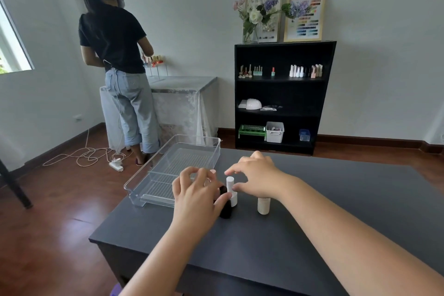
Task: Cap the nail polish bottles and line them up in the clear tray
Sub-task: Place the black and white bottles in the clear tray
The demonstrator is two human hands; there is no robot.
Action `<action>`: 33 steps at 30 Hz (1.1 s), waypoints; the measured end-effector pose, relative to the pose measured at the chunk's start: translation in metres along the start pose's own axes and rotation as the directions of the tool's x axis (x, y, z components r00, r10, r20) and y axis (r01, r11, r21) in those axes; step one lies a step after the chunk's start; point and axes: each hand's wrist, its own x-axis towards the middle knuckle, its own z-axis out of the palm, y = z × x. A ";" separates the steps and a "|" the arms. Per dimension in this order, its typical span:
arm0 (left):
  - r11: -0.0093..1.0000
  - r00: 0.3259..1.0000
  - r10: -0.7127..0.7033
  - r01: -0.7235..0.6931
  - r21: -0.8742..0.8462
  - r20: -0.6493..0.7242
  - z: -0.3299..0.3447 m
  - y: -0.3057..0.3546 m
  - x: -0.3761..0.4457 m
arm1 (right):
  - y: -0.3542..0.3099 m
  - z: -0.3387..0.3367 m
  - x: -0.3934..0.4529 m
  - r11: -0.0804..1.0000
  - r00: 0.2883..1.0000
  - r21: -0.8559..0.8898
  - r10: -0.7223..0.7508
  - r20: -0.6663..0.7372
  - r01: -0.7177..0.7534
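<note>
Nail polish bottles [231,191] on dark table [336,199], left hand [195,196] grip holding black bottle [225,206], right hand [258,175] grip wide.

A small nail salon room: polish bottles [296,71] and a white nail lamp [253,104] are sitting in a black bookshelf [281,94], colour-swatch frames [304,17] leaning on top.
</note>
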 end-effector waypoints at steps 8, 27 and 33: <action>0.959 0.998 0.035 -0.018 -0.284 0.054 -0.016 -0.016 0.005 | -0.008 -0.007 0.012 1.000 0.997 0.022 -0.010 0.073 0.008; 0.991 0.995 0.002 0.012 -0.136 0.100 -0.012 -0.148 0.171 | -0.019 -0.053 0.147 0.984 0.995 0.179 -0.008 -0.097 0.025; 0.987 0.980 -0.108 0.126 -0.099 0.167 0.037 -0.182 0.196 | -0.025 -0.021 0.198 0.991 0.999 0.128 0.032 -0.035 -0.027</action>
